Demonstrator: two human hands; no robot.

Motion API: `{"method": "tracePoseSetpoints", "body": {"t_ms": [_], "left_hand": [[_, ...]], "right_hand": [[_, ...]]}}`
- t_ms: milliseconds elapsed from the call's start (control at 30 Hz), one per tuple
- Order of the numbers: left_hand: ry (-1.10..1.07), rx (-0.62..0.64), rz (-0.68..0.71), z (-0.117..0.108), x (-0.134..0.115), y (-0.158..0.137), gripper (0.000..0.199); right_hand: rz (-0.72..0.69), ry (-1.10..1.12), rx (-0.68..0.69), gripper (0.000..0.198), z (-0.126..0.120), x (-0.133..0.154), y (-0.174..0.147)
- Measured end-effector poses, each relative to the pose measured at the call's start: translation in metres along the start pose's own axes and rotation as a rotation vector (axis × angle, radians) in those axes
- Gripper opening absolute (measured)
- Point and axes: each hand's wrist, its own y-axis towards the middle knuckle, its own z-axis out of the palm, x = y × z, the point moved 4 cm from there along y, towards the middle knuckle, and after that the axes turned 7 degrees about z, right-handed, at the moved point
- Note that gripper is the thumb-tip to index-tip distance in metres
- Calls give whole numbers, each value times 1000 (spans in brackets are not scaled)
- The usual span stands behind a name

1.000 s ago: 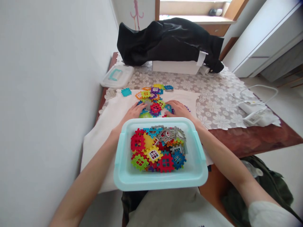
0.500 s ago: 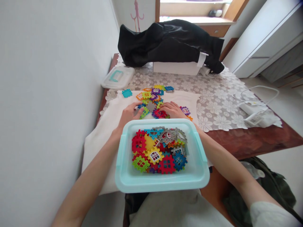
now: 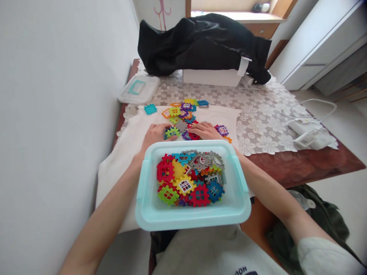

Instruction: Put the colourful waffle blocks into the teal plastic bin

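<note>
My left hand (image 3: 157,134) is at the left of a loose heap of plastic interlocking tiles, thumb and fingers closed about a green window tile (image 3: 172,132). Over the heap's right side lies my right hand (image 3: 205,131), its stretched fingers touching red and purple tiles; a purple tile with a window (image 3: 187,136) shows by the fingertips. A plain grey tile (image 3: 181,126) sits between both hands. Nearer to me stands a light-blue plastic box (image 3: 192,221), full of mixed tiles, including a yellow tile with a white window (image 3: 185,185).
A white cloth (image 3: 129,152) lies under the tiles, over a lace tablecloth (image 3: 263,133). A turquoise tile (image 3: 150,109) and a clear lid (image 3: 150,87) are at the left. Black fabric (image 3: 200,46) covers a white box behind. A white cable (image 3: 311,101) is at the right.
My left fingers have closed in on the green window tile, which has turned a little. My right hand has shifted over the red tiles, uncovering a purple one. The view tilted slightly.
</note>
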Motion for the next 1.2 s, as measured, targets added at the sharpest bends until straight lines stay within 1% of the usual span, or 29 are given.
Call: {"method": "tracePoseSetpoints", "body": {"t_ms": [100,233,367,500,633,767,867,1000,1100,1200], "left_hand": [[-16,-40,30,-1,0,0,52],[-137,-86,60,-1,1,0,58],[-231,-95,94,1,2,1,57],[-240,-115,111,4,6,1,49],[-233,-156,121,4,9,1,48],[-252,-150,118,1,6,1,47],[-294,-151,94,-1,4,1,46],[-411,-202,39,0,9,1,41],[-478,-276,-31,-1,11,0,36],[-547,-387,-56,-8,6,0,36]], "right_hand": [[13,-81,10,58,-1,3,-2],[2,-167,27,53,-2,7,-3],[9,-110,22,49,-6,5,-3],[9,-46,34,48,-8,1,-3],[22,-6,28,54,-10,-4,-5],[61,24,-3,64,-11,-8,-7],[65,85,-65,65,-11,-10,-8],[90,191,-213,55,-11,-14,-8],[117,292,-334,54,-12,-18,-7],[150,443,-458,55,-16,-22,-6]]}}
